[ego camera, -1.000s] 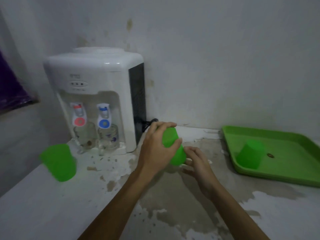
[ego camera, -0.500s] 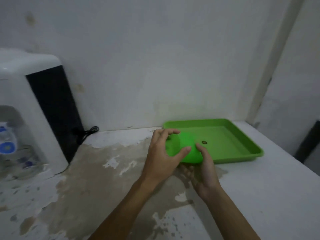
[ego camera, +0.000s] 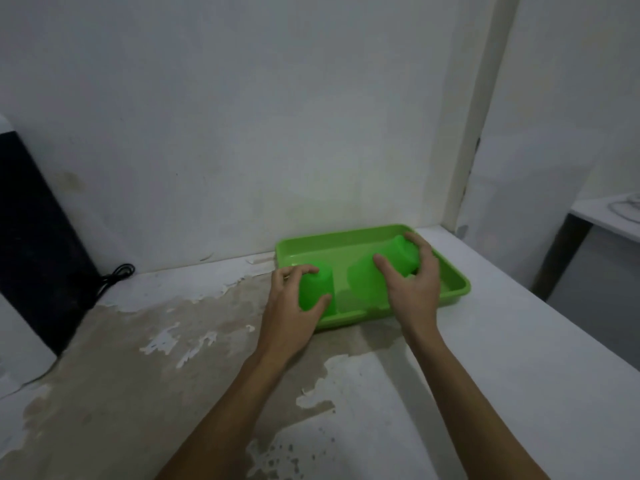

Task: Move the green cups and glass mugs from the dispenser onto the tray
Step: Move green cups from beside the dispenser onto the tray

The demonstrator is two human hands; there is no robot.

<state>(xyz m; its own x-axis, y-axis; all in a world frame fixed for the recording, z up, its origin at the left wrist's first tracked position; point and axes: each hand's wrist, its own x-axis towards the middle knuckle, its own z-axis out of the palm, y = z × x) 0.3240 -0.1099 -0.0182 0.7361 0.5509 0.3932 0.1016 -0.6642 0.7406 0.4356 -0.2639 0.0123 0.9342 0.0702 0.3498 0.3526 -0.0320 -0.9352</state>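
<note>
I see my left hand (ego camera: 292,303) wrapped around a green cup (ego camera: 317,289) at the near left corner of the green tray (ego camera: 457,284). My right hand (ego camera: 414,282) grips another green cup (ego camera: 388,268), tipped over the tray

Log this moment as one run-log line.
left hand: grips green cup | right hand: grips second green cup | both over green tray

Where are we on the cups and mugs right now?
Nothing looks released yet. In hand: the left hand grips one green cup over the tray's left end, and the right hand grips a second green cup farther right. Left: setting both down, then the glass mugs, which are out of view now.
</note>
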